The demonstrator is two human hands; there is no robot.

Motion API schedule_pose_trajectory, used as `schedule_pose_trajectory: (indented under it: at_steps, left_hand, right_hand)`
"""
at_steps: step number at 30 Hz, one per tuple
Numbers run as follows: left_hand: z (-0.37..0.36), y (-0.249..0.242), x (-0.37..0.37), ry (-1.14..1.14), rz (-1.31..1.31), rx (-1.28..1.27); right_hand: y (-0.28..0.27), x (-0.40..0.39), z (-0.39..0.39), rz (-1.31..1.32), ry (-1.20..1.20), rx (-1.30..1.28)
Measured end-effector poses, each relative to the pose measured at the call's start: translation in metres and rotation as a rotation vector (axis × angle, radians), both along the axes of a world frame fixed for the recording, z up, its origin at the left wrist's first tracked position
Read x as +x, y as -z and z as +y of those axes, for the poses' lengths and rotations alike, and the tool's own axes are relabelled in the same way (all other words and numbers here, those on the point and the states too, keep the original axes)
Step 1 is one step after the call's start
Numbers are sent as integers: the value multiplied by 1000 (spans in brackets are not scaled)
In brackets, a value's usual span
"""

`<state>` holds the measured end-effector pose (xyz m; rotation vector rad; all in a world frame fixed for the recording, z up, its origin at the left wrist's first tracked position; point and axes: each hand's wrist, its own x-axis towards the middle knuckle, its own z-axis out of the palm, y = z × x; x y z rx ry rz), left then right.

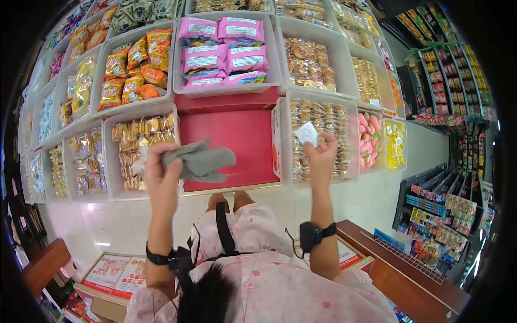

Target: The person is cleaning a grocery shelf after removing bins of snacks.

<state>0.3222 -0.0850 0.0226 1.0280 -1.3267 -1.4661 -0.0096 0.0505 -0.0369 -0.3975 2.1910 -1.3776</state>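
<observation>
A crumpled grey cloth [202,161] is gripped between the thumb and fingers of my left hand [163,169], above the front edge of a bin of brown packaged snacks [129,140]. My right hand [321,156] pinches a small white packet or card [306,133] over a bin of wrapped round biscuits [342,124]. Between the two bins lies a red shelf surface [231,134], with part of the cloth over it.
Behind the red surface stands a bin of pink packets [225,54], with orange snack bags [134,64] to its left. Pink sweets [368,140] and yellow packets [395,144] fill bins at the right. A brown wooden counter [398,274] is at the lower right.
</observation>
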Motion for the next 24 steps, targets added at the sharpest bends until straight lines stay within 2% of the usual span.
schedule_pose_trajectory:
  at_steps: [1, 2, 4, 6, 8, 9, 11, 12, 13, 15, 16, 18, 19, 20, 22, 24]
  left_hand:
    - [2, 6, -11, 52, 13, 129]
    - [3, 10, -17, 101, 20, 259]
    - [7, 17, -23, 124, -23, 247]
    - [10, 19, -28, 159, -63, 231]
    - [14, 17, -29, 182, -46, 284]
    - [15, 18, -30, 174, -35, 293]
    - [18, 18, -33, 188, -14, 320]
    - [22, 18, -36, 210, 15, 350]
    - [27, 24, -39, 279, -4, 276]
    - [36, 22, -48, 343, -70, 283]
    - [38, 26, -48, 389, -129, 290]
    - [46, 42, -46, 403, -49, 406]
    - [48, 50, -46, 480, -213, 196]
    - [54, 54, -47, 576, -375, -17]
    - [58, 81, -48, 635, -386, 50]
    - [62, 109, -46, 662, -688, -196]
  right_hand:
    - [11, -25, 13, 23, 21, 165]
    - [9, -31, 19, 24, 21, 166]
    - [8, -34, 28, 124, -79, 313]
    - [16, -39, 37, 151, -103, 333]
    - [-1, -24, 43, 1201, -253, 529]
    - [-28, -3, 35, 1038, -233, 553]
    - [-79, 42, 14, 307, -375, 527]
    - [-62, 65, 19, -108, -575, 394]
    - [-43, 88, 20, -527, -761, 252]
    - [-46, 118, 15, -832, -646, 105]
    - [-35, 131, 6, -836, -665, 125]
    - [-9, 151, 0, -1223, -313, -45]
    - [8, 154, -3, -1236, -326, -25]
    - [20, 155, 0, -1176, -223, -93]
    - [55, 148, -2, -1109, -137, -155]
    - [85, 132, 1, -993, 66, -145]
